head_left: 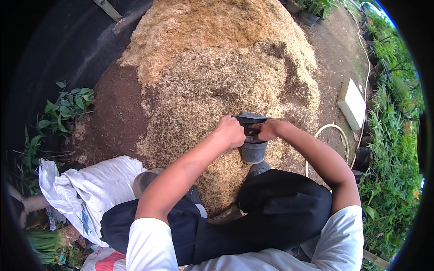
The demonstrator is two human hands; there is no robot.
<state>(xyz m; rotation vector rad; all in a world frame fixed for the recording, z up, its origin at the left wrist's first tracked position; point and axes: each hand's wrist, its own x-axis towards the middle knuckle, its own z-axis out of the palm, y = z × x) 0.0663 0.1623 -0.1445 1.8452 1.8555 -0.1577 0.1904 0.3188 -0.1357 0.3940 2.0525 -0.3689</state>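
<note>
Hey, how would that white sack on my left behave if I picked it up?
The white sack would probably feel floppy, since its surface is wrinkled and folded. It seems unlikely to roll, as it lies slumped and broad. Its weight is hard to judge; any contents are hidden.

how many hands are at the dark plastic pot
2: the left hand at the upper left of the dark plastic pot, the right hand at its upper right. Some fingers are hidden.
</note>
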